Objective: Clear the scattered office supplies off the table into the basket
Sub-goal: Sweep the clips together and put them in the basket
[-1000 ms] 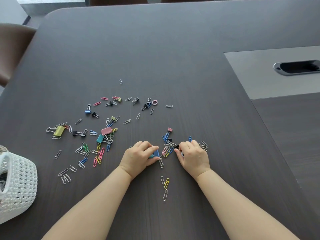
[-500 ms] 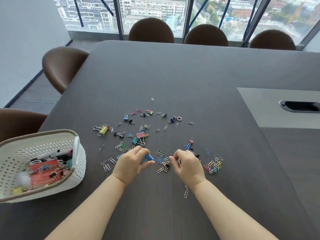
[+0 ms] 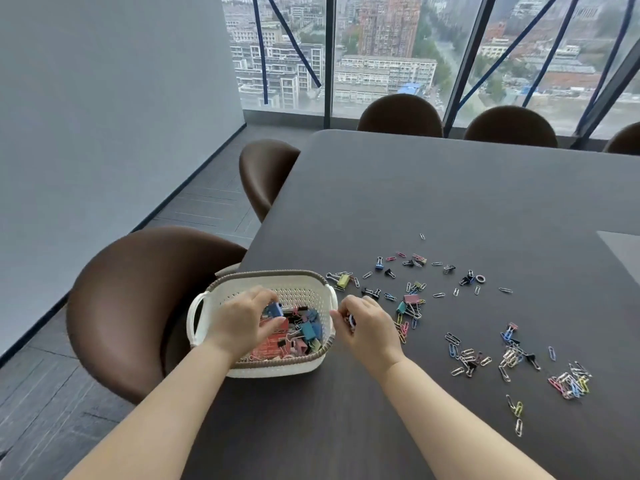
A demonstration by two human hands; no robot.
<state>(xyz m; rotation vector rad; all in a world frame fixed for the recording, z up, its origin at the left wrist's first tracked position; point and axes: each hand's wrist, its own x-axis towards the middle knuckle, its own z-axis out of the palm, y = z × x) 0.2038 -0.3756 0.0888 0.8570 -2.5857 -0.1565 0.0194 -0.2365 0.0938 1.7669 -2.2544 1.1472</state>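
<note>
Basket [image 3: 277, 274] sits at the bench [image 3: 450, 188] left edge, brown chair [image 3: 138, 306] just beyond it; far half of bench is open room. Left grip [image 3: 242, 320] is over the basket, pinching a blue binder clip [image 3: 274, 309]. Right grip [image 3: 367, 329] is just outside the rt rim, curled round small clips [image 3: 350, 320]. Loose clips [image 3: 512, 355] lie scattered to the rt.
</note>
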